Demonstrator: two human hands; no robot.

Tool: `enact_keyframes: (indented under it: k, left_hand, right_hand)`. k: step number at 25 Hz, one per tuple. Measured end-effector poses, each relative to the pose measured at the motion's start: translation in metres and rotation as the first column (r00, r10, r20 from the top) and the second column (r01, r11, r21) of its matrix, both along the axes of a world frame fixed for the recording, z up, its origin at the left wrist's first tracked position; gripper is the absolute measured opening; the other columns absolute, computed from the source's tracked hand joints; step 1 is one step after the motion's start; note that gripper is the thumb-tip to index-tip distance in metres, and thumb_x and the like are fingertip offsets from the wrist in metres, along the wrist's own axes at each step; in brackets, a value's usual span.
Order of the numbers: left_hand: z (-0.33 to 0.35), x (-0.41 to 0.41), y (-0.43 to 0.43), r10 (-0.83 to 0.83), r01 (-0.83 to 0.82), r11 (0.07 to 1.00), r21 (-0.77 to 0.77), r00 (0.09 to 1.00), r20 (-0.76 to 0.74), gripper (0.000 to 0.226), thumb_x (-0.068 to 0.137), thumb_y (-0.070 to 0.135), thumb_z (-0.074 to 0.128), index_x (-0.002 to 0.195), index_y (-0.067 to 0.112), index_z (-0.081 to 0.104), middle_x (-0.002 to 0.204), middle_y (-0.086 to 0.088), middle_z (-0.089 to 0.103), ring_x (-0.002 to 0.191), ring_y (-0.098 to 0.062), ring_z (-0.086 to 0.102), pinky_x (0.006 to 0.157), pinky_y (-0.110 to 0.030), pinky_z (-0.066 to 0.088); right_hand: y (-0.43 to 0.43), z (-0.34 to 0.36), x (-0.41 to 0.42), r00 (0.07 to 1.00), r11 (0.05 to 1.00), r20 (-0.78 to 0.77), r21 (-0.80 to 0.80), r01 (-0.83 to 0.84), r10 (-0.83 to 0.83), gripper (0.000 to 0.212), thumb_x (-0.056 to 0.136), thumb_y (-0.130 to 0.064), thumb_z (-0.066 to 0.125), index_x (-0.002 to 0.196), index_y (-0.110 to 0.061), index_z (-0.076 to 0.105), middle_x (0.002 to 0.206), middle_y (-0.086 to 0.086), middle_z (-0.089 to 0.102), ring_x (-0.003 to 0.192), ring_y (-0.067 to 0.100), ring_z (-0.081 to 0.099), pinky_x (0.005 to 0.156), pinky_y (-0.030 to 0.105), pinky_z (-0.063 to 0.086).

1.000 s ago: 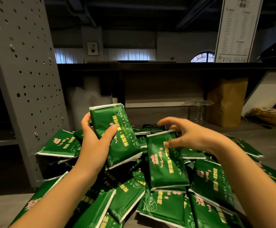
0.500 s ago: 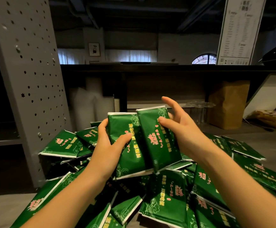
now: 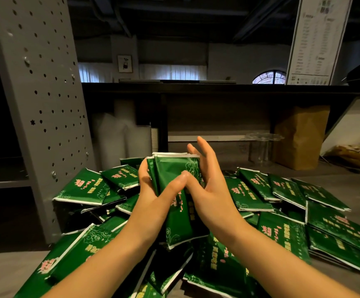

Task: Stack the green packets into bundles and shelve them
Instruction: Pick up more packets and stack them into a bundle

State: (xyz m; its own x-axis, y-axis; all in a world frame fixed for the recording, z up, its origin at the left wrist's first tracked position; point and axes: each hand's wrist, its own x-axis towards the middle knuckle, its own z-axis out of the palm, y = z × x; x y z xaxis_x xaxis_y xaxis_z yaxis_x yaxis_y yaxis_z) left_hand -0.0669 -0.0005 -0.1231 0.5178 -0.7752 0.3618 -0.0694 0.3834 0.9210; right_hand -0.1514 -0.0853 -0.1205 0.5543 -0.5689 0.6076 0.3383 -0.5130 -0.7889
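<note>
L fingers [image 3: 143,173] curl round the left edge of a small bundle of green packets [image 3: 174,168], thumb across its front. R fingers [image 3: 205,151] stand straight & splayed behind it, thumb on the front beside the L thumb. So the left hand [image 3: 153,196] grips and the right hand [image 3: 211,190] presses flat. The bundle is upright, above the loose pile of packets [image 3: 282,229] on the grey table [image 3: 346,181], w/ a perforated post [image 3: 41,93] at left.
</note>
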Motion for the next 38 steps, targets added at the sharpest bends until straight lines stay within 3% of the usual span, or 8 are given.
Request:
enact_keyframes:
  k: [6,11,14,18,22,27,33,38]
  left_hand:
    - [0.001,0.011,-0.003,0.119,-0.117,0.992,-0.042,0.991,0.059,0.072,0.077,0.016,0.068,0.136,0.034,0.030,0.097,0.009,0.070,0.088,-0.010,0.069,0.068,-0.027,0.057]
    - [0.011,0.020,0.001,0.236,-0.230,0.966,-0.120,0.971,0.039,0.056,0.081,0.013,0.066,0.128,0.025,0.037,0.098,0.003,0.066,0.090,-0.016,0.067,0.071,-0.034,0.056]
    - [0.017,0.028,0.003,0.316,-0.307,0.940,-0.148,0.948,0.040,0.053,0.082,0.011,0.066,0.127,0.019,0.040,0.095,0.004,0.065,0.082,-0.009,0.067,0.066,-0.028,0.055]
    - [0.018,0.035,0.003,0.339,-0.331,0.933,-0.140,0.940,0.037,0.054,0.081,0.010,0.068,0.127,0.015,0.042,0.099,0.001,0.064,0.089,-0.016,0.066,0.074,-0.037,0.056]
    - [0.015,0.040,0.003,0.329,-0.325,0.936,-0.134,0.944,0.011,0.053,0.081,0.010,0.068,0.127,0.015,0.042,0.104,-0.004,0.064,0.088,-0.017,0.066,0.062,-0.027,0.057]
    - [0.014,0.039,0.002,0.325,-0.320,0.939,-0.121,0.945,0.021,0.054,0.080,0.011,0.069,0.127,0.017,0.042,0.104,-0.002,0.063,0.091,-0.020,0.065,0.072,-0.037,0.056]
    - [0.012,0.037,0.002,0.307,-0.301,0.947,-0.115,0.951,0.036,0.049,0.082,0.011,0.067,0.125,0.019,0.043,0.099,0.002,0.063,0.084,-0.010,0.065,0.064,-0.026,0.055]
    - [0.012,0.035,0.001,0.275,-0.271,0.958,-0.092,0.961,0.039,0.042,0.084,0.012,0.065,0.118,0.023,0.042,0.100,0.001,0.063,0.083,-0.010,0.065,0.057,-0.019,0.053]
  right_hand:
    - [-0.014,0.015,-0.005,0.987,0.985,0.016,0.071,-0.159,0.158,0.050,0.101,-0.009,0.036,0.142,-0.035,0.025,0.142,-0.019,0.037,0.129,-0.006,0.039,0.106,0.019,0.036]
    - [-0.052,0.016,-0.017,0.952,0.965,-0.207,-0.183,0.189,-0.225,0.034,0.100,-0.012,0.037,0.132,-0.021,0.046,0.127,-0.005,0.055,0.118,0.007,0.050,0.105,0.028,0.039]
    - [-0.064,0.000,-0.017,0.810,0.888,-0.471,-0.442,0.127,-0.351,0.040,0.100,-0.019,0.039,0.140,-0.022,0.039,0.141,-0.002,0.047,0.131,0.015,0.042,0.106,0.028,0.033]
    - [-0.064,-0.011,-0.012,0.465,0.786,-0.730,-0.609,-0.110,-0.501,0.050,0.101,-0.034,0.034,0.149,-0.026,0.021,0.154,0.000,0.029,0.140,0.023,0.026,0.113,0.043,0.025]
    - [-0.066,-0.001,-0.016,0.424,0.809,-0.734,-0.587,-0.002,-0.531,0.050,0.100,-0.038,0.036,0.148,-0.027,0.025,0.147,0.003,0.040,0.134,0.026,0.037,0.107,0.043,0.035]
    - [-0.063,0.002,-0.020,0.269,0.773,-0.732,-0.629,0.088,-0.626,0.058,0.092,-0.054,0.047,0.137,-0.018,0.041,0.137,0.010,0.045,0.124,0.030,0.045,0.101,0.043,0.041]
    - [-0.065,0.004,-0.025,0.424,0.890,-0.784,-0.428,0.159,-0.452,0.091,0.084,-0.039,0.068,0.150,-0.019,0.008,0.148,0.012,0.038,0.132,0.030,0.041,0.107,0.038,0.037]
    - [-0.078,0.008,-0.029,0.578,0.917,-0.713,-0.329,0.226,-0.398,0.092,0.083,-0.023,0.071,0.150,-0.023,0.008,0.153,0.009,0.030,0.134,0.026,0.039,0.102,0.031,0.037]
